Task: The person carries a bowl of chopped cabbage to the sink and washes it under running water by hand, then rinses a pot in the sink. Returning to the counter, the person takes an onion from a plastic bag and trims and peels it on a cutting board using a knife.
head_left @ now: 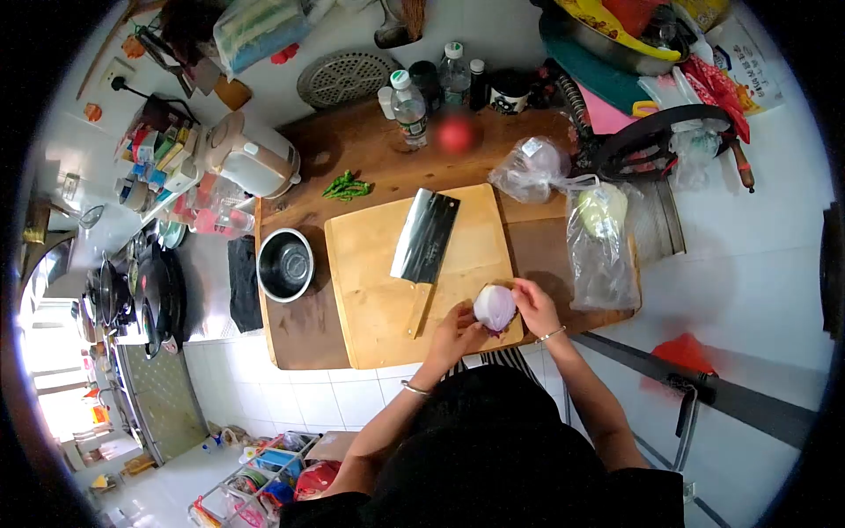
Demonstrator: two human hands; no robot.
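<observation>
Above the pale wooden cutting board's (365, 290) near right corner, your left hand (458, 334) and right hand (535, 310) held a round, pale-purple onion (495, 306) between curved fingers; it looked firm, light and slippery, best gripped around its widest part. Beyond, the dark-bladed, wooden-handled cleaver's (427, 236) markings were too small to read.

Cutting bd (365, 264) has room on L, but cleaver (425, 238) blocks mid.

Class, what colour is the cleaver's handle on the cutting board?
The cleaver's handle is light, yellowish-tan wood, shown best in the head view.
</observation>
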